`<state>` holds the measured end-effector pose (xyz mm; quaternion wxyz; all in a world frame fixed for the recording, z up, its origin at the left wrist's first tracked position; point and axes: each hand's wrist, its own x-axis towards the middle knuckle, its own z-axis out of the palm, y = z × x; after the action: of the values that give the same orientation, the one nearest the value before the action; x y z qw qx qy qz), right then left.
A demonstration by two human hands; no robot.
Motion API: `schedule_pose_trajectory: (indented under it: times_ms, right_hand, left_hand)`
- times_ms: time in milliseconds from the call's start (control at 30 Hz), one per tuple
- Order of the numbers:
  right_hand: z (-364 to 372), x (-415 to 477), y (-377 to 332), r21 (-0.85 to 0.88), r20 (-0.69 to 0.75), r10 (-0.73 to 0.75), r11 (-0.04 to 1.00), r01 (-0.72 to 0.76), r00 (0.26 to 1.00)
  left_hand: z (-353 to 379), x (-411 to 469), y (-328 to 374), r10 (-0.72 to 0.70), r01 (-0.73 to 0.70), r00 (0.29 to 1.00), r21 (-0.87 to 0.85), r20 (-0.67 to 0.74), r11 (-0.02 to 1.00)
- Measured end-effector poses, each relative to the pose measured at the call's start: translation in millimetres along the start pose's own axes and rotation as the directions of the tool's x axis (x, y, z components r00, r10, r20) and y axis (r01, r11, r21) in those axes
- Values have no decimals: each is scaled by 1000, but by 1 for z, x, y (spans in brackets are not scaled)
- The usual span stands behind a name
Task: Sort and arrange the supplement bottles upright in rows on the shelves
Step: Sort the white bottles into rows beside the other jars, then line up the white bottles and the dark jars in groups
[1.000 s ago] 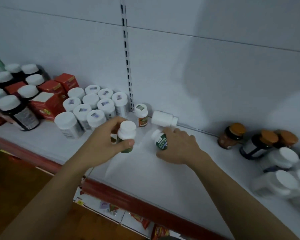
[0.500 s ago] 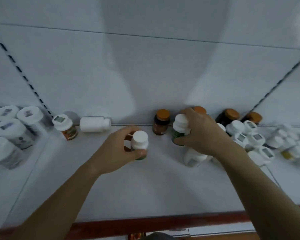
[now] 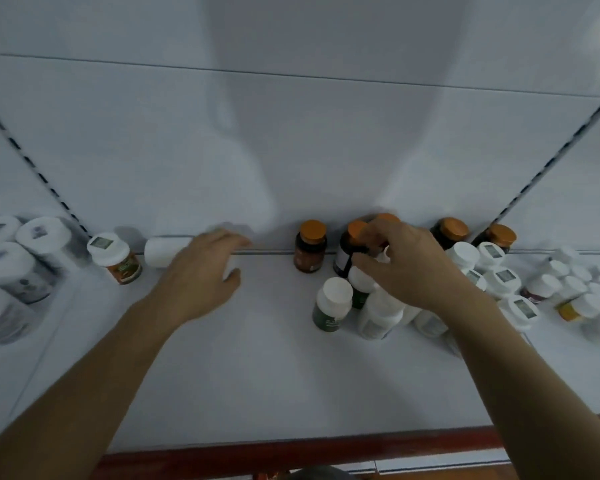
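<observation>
First, left hand (image 3: 201, 271): fingers spread and fairly flat, laid over the white plastic bottle lying on its side (image 3: 163, 251) against the grey back panel (image 3: 291, 150) (blur hides how firmly it touches). Right hand (image 3: 409, 268): fingers and thumb curled from above round the top of a green-labelled bottle with a white cap (image 3: 357, 284), which stands on the white shelf (image 3: 257, 358).

Just left of it, upright: second green bottle with white cap (image 3: 331, 304). Just in front: tall white bottle (image 3: 378, 315).

Behind, along the back panel: amber bottle with orange cap (image 3: 310, 247), apart from the rest; dark bottle with orange cap (image 3: 343, 251), partly behind the right fingers.

Far right: cluster of white-capped bottles (image 3: 496, 275).

Far left: small orange-labelled bottle with white cap (image 3: 116, 258), upright, just beside the lying bottle; large white-capped bottles (image 3: 18, 261).
</observation>
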<state>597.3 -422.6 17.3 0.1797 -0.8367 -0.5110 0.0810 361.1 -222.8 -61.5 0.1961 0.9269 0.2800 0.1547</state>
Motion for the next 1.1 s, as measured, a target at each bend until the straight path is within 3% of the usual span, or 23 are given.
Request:
schedule_pose_trajectory:
  times_ms: [100, 200, 267, 333, 467, 533, 667, 867, 967, 1033, 1100]
  right_hand:
    - [11, 12, -12, -81, -43, -42, 996, 39, 998]
    - [21, 26, -42, -172, -43, -118, 979, 109, 992]
    - [31, 34, -65, -124, -20, -179, 977, 176, 984]
    - [48, 43, -87, -62, 46, -243, 967, 246, 969]
    - [102, 72, -124, 66, 232, -290, 957, 282, 928]
    - [129, 82, -142, 153, 251, -314, 947, 283, 915]
    - [164, 91, -163, 253, 122, -305, 930, 268, 944]
    - [146, 81, -153, 274, 162, -256, 939, 206, 953]
    - [104, 61, -139, 266, 34, -273, 930, 255, 961]
    - [71, 47, -127, 190, -17, -255, 949, 253, 967]
    - [42, 35, -107, 75, 30, -212, 975, 209, 977]
  left_hand:
    - [-20, 1, -45, -77, 82, 997, 246, -30, 966]
    - [-23, -7, -48, -55, 45, 998, 280, 30, 959]
    - [-26, -18, -40, -59, 64, 998, 206, -28, 977]
    - [-38, -30, -34, -83, 109, 980, 144, -179, 984]
    - [-74, -46, -54, -216, 290, 914, 180, -342, 940]
    - [-82, -53, -71, -293, 353, 912, 185, -288, 917]
    - [-74, -63, -81, -387, 390, 919, 19, -81, 921]
    - [-60, -77, -83, -408, 393, 895, -115, -182, 913]
    - [-52, -84, -79, -414, 392, 888, -144, -199, 909]
    - [-44, -85, -69, -389, 354, 899, -191, -200, 916]
    - [-34, -83, -51, -345, 292, 918, -257, -193, 921]
